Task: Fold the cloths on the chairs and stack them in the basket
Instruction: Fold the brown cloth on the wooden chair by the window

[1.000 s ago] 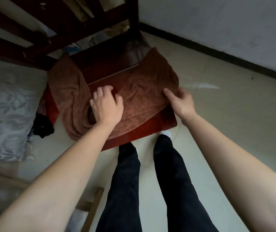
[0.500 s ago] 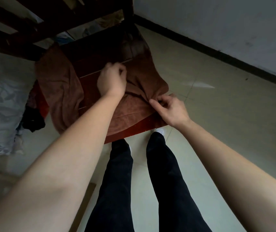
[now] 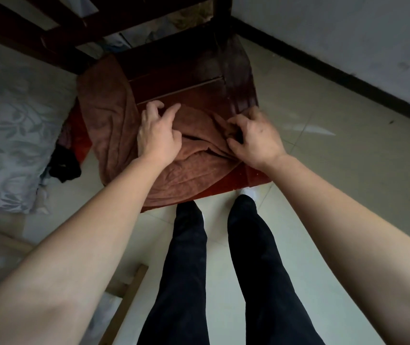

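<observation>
A brown cloth (image 3: 114, 125) lies rumpled over the seat of a dark red wooden chair (image 3: 181, 88), its left part hanging off the seat's left side. My left hand (image 3: 158, 135) rests on the cloth near the seat's middle, fingers spread and loosely bent, pinching nothing that I can see. My right hand (image 3: 253, 138) has its fingers curled into a bunched fold of the cloth at the seat's right front. The basket is out of view.
A bed with a grey leaf-patterned cover (image 3: 7, 135) stands close on the left, with a black garment (image 3: 63, 165) on the floor beside it. My legs in black trousers (image 3: 224, 257) stand before the chair. A wooden bar (image 3: 129, 297) lies lower left. The wall's dark skirting (image 3: 348, 78) runs at right.
My left hand came back from the cloth's far edge and loosened its fingers. My right hand moved up from the front corner and gathered a fold; the cloth's right side now lies bunched toward the middle.
</observation>
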{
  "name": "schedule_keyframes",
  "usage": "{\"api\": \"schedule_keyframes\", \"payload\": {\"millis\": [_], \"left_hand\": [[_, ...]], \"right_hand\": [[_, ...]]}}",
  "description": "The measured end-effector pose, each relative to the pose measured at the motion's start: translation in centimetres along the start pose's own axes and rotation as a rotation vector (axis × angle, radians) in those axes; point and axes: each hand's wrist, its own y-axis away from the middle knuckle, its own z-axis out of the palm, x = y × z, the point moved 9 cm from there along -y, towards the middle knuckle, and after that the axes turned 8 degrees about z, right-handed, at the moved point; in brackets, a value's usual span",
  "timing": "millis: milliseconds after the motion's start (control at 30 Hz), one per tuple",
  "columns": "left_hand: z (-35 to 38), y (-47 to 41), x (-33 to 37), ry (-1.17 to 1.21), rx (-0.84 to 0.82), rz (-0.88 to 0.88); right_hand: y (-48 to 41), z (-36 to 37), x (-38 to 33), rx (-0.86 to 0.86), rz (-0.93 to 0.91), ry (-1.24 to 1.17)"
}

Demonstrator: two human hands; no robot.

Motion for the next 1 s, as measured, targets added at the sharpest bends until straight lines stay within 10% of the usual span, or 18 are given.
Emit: {"api": "schedule_keyframes", "payload": {"millis": [600,1000], "left_hand": [[-12.5,3.5,0.2,0.048,0.342,0.139],[-31.2,15.0,3.7,-0.059,0.444,0.192]], "right_hand": [[9.3,-4.7,-11.8,0.205,-0.833,0.317],[11.1,-15.5,-18.9,0.257,-0.544,0.582]]}}
